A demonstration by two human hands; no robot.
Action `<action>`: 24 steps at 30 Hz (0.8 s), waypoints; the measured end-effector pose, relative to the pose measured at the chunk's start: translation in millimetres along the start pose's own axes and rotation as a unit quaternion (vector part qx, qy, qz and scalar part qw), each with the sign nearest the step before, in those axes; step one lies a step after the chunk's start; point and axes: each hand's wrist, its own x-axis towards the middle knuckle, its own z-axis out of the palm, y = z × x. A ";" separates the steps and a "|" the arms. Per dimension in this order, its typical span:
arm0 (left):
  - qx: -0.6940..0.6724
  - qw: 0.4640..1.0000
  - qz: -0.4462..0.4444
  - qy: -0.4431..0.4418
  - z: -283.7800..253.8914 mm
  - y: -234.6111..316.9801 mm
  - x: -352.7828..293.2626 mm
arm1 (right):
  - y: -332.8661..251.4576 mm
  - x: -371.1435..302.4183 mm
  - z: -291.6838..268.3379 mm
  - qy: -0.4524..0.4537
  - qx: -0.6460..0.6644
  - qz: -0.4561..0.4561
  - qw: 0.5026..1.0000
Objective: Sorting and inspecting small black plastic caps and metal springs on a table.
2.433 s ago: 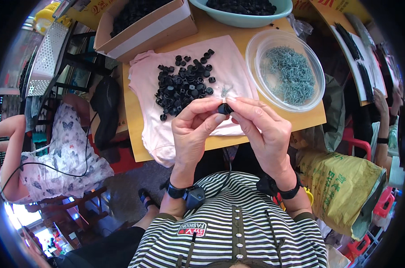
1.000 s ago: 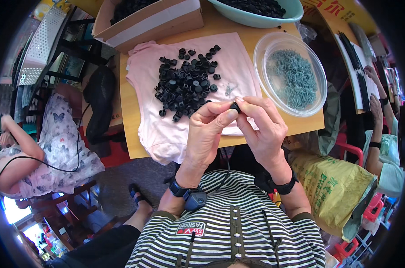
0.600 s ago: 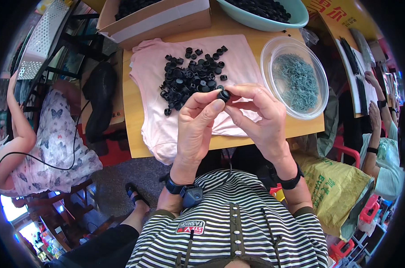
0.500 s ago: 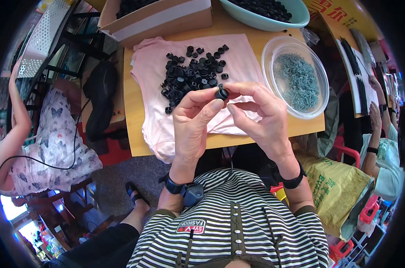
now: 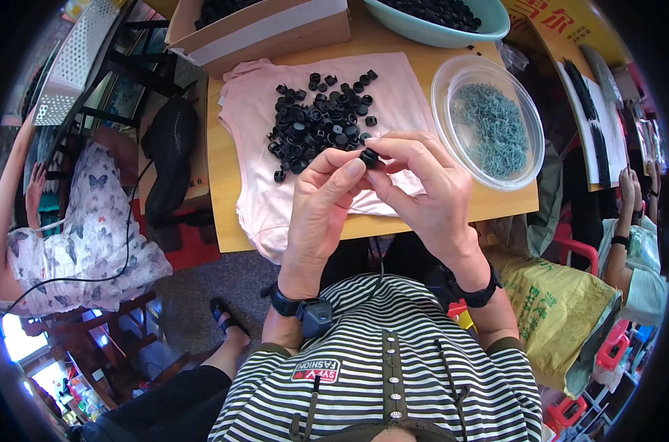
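Observation:
A small round black plastic part [image 5: 369, 157] is pinched between the fingertips of both my hands, just in front of the pile. My left hand [image 5: 316, 202] grips it from the left with thumb and index finger. From the right, my right hand [image 5: 434, 191] closes its thumb and fingers on it, covering some of the part. Beyond them, a heap of similar black parts [image 5: 299, 127] lies loose on a pink shirt [image 5: 393, 81] spread over the wooden table [image 5: 227, 210].
To the right stands a round clear tub [image 5: 439, 121] of tangled small grey-blue metal pieces [image 5: 489, 125], perhaps springs. A cardboard box [image 5: 275, 40] and a pale green basin [image 5: 437, 29], both with black parts, are at the back. Other people sit left and right; a yellow sack [image 5: 555, 309] stands lower right.
Both hands still hold the black part. My right thumb and fingers have closed in on it, and the part has turned slightly.

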 end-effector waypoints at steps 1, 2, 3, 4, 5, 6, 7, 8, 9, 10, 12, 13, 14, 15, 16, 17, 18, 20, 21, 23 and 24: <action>-0.001 1.000 -0.012 -0.002 0.3 -0.4 -0.3 | 0.0 -0.1 0.3 0.001 0.000 0.001 1.000; -0.001 1.000 -0.013 -0.002 2.6 1.2 -0.6 | 0.1 -0.1 0.4 0.005 0.005 0.007 1.000; 0.015 0.999 -0.027 0.013 7.2 4.1 -0.4 | 0.6 0.2 0.0 0.009 0.008 0.013 1.000; 0.030 0.998 -0.041 0.027 9.7 5.4 0.1 | 1.4 0.7 -0.8 0.010 0.008 0.013 1.000; 0.030 0.998 -0.042 0.027 9.0 3.9 0.9 | 2.3 1.5 -1.7 0.008 0.009 0.016 1.000; 0.034 0.999 -0.031 0.009 7.9 2.4 1.2 | 2.5 2.3 -2.2 0.006 0.011 0.019 1.000; 0.039 0.999 -0.020 -0.010 7.3 1.5 1.8 | 2.6 2.8 -2.4 0.006 0.012 0.019 1.000; 0.040 0.999 -0.020 -0.009 7.6 1.4 2.7 | 2.8 3.5 -2.7 0.005 0.017 0.023 1.000; 0.042 0.999 -0.023 -0.004 7.5 0.8 3.0 | 3.1 3.0 -2.8 0.003 0.021 0.028 0.999; 0.045 0.999 -0.026 0.001 7.5 0.4 3.5 | 3.9 3.0 -3.2 0.005 0.021 0.028 0.999; 0.034 0.999 -0.025 -0.010 7.1 -0.8 4.1 | 5.2 2.6 -4.6 0.002 0.001 -0.002 1.000; 0.023 0.999 -0.024 -0.021 6.8 -1.4 3.9 | 4.2 1.4 -6.0 0.005 -0.002 -0.003 1.000; 0.023 0.999 -0.035 -0.022 6.2 -1.2 0.9 | 1.5 -1.0 -7.7 -0.002 -0.035 -0.037 0.999; 0.024 0.998 -0.043 -0.028 5.7 -1.6 1.5 | 1.8 0.0 -9.9 -0.006 -0.071 -0.076 0.995; 0.020 0.998 -0.047 -0.028 4.9 -3.7 0.1 | 1.8 -3.0 -9.3 -0.010 -0.076 -0.066 0.995; 0.022 0.998 -0.045 -0.028 3.9 -5.3 -0.5 | 3.6 -5.1 -7.7 -0.006 -0.067 -0.065 0.996; 0.033 0.998 -0.039 -0.022 5.4 -6.2 -1.0 | 4.6 -5.8 -6.1 -0.007 -0.065 -0.059 0.996; 0.070 0.997 -0.022 -0.004 4.7 -8.9 1.5 | 5.7 0.8 -8.8 -0.027 -0.083 -0.035 0.996; 0.067 0.998 -0.022 -0.006 7.2 -8.5 4.1 | 4.7 8.0 -13.9 -0.028 -0.086 -0.035 0.995; 0.121 0.992 0.038 -0.007 12.4 -1.3 7.7 | 4.3 35.4 -25.0 -0.020 -0.137 -0.008 0.990; 0.156 0.985 0.068 0.005 10.7 2.5 7.7 | 6.8 55.2 -34.6 0.024 -0.169 -0.037 0.985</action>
